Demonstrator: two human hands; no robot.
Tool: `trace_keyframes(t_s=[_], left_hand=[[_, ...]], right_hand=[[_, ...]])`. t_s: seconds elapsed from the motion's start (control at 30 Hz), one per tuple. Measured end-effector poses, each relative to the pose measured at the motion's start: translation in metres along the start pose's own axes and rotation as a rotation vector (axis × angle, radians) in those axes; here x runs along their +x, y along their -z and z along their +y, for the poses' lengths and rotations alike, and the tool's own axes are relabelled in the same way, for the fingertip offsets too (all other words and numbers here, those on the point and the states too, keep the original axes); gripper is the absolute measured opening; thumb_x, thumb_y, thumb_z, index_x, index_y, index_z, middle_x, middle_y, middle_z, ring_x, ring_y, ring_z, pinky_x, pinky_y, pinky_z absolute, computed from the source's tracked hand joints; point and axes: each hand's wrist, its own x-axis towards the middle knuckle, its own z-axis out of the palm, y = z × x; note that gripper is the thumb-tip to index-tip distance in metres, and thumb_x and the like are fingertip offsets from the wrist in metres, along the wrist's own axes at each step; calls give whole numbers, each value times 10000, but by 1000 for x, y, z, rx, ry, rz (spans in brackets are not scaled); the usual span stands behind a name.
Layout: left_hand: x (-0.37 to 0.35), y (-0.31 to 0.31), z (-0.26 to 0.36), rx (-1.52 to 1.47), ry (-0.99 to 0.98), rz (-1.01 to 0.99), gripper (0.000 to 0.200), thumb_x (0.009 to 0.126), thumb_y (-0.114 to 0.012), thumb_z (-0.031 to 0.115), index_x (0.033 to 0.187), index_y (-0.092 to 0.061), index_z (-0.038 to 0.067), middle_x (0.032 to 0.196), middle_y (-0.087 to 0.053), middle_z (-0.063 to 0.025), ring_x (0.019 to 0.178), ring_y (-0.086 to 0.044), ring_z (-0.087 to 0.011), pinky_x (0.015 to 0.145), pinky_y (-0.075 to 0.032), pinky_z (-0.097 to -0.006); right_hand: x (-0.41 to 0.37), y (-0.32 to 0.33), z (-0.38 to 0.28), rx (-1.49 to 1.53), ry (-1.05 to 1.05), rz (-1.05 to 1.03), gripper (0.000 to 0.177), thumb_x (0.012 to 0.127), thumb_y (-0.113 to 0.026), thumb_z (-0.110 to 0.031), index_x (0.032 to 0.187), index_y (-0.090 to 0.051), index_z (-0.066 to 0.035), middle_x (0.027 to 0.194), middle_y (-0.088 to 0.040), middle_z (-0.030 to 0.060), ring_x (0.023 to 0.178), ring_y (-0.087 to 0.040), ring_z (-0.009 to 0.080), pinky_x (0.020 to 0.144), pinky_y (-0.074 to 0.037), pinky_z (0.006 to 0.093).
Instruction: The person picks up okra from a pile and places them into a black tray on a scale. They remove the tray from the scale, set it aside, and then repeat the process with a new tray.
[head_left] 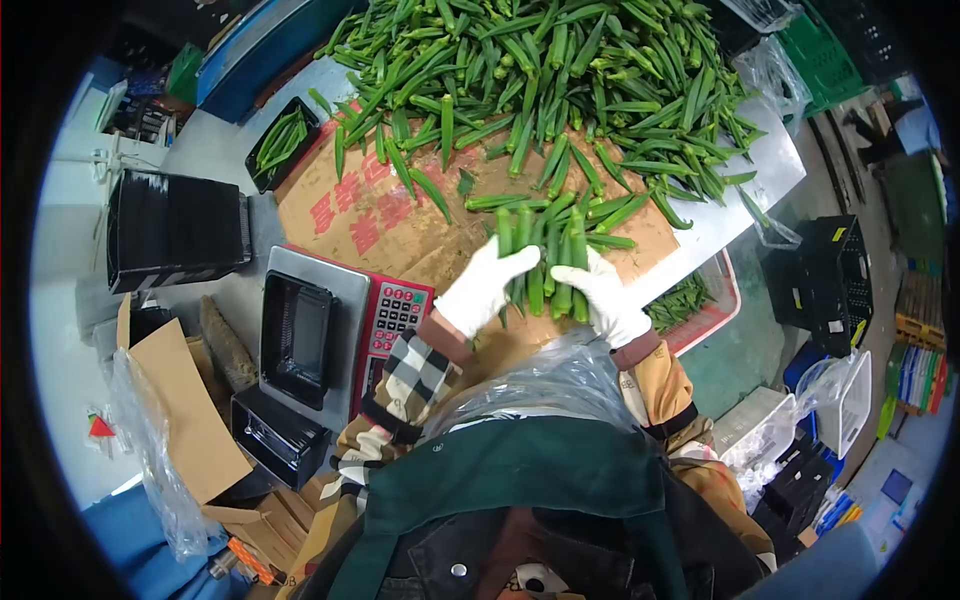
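Metal-topped and partly covered by a flattened cardboard sheet [425,250], the tabletop [780,165] stretched beyond and to the right of a digital scale [348,320]. Just right of the scale, over the sheet's near part, was a small okra bunch [577,240]. White-gloved, the left hand [485,288] had its grip pinching the side nearest the scale, thumb laid across the pods; the right hand [607,300] pinched the opposite side likewise, its fingers largely hidden. Gathering and aligning pods seemed the step in hand; the next move probably called for even, light pressure from both sides, so that none slipped loose.

Beyond and right of the scale spread a large okra heap [540,50]. Past the scale's far side sat a filled black tray [265,183]; on its platform rested a black plastic tray [298,340]. Well right of the scale, below the tabletop, a red-rimmed crate [733,290] held more green pods.
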Motion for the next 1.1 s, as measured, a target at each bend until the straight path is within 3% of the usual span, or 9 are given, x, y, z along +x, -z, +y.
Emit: trace_keyframes(t_s=[0.2, 0.5, 0.57, 0.63, 0.67, 0.77, 0.9, 0.97, 1.1], left_hand=[[-58, -1, 5, 272, -192, 154, 523, 1014, -606, 247, 1434, -417, -1, 1305, -565, -77, 1195, -517, -145, 1044, -419, -306], [-197, 48, 107, 483, -392, 558, 515, 1045, -542, 361, 1413, -455, 11, 1296, -558, -73, 1186, -509, -131, 1023, -418, -297], [-228, 73, 129, 473, -396, 630, 506, 1054, -511, 389, 1408, -486, 28, 1294, -580, -68, 1180, -538, -133, 1022, -432, -296], [-248, 102, 141, 262, -380, 645, 475, 1065, -478, 398, 1382, -540, 50, 1260, -626, -57, 1106, -596, -133, 1002, -470, -298], [-257, 115, 144, 287, -329, 674, 490, 1059, -481, 422, 1383, -546, 60, 1276, -621, -49, 1117, -592, -134, 1007, -458, -310], [-273, 149, 135, 454, -105, 823, 626, 1034, -432, 566, 1433, -523, 92, 1374, -598, -84, 1286, -538, -217, 1141, -317, -428], [-290, 162, 119, 362, -349, 1051, 570, 1004, -513, 533, 1400, -561, 126, 1376, -614, -76, 1323, -524, -227, 1135, -285, -433], [-308, 190, 103, 314, -605, 1031, 480, 1005, -554, 451, 1366, -577, 134, 1364, -625, -69, 1300, -543, -214, 1096, -343, -451], [-342, 190, 87, 188, -574, 1292, 475, 1014, -527, 469, 1339, -569, 125, 1366, -622, -88, 1278, -553, -240, 1069, -374, -435]], right_hand=[[-4, -58, 27, 48, 4, -127, 630, 942, -670, -75, 1485, -361, 2, 1347, -572, 93, 1209, -553, 156, 1028, -455, 306], [-6, -244, 23, -22, -19, -533, 634, 924, -703, -265, 1433, -400, -40, 1307, -584, 136, 1166, -586, 193, 987, -485, 324], [-1, -284, 35, 10, -93, -709, 845, 918, -702, -345, 1514, -244, 39, 1414, -496, 207, 1300, -506, 269, 1072, -426, 353], [-1, -313, 42, -225, -172, -641, 1033, 914, -687, -426, 1548, -65, 101, 1544, -325, 275, 1441, -342, 317, 1165, -313, 356], [0, -315, 38, -332, -86, -676, 1052, 948, -666, -344, 1511, 62, 163, 1556, -270, 268, 1455, -292, 257, 1179, -268, 313], [9, -290, 39, -386, -122, -761, 756, 990, -608, -270, 1518, -198, 85, 1519, -407, 218, 1394, -422, 221, 1117, -385, 310], [12, -191, 39, -160, -245, -666, 406, 1025, -527, -120, 1390, -486, 52, 1332, -614, 191, 1173, -631, 248, 1003, -509, 351], [13, -132, 51, -34, -264, -465, 399, 1021, -546, -148, 1369, -508, 42, 1267, -650, 190, 1084, -661, 258, 962, -527, 356], [-8, -19, 66, 88, -381, 111, 414, 1007, -571, -231, 1361, -528, -21, 1320, -618, 132, 1111, -621, 233, 947, -525, 362]])
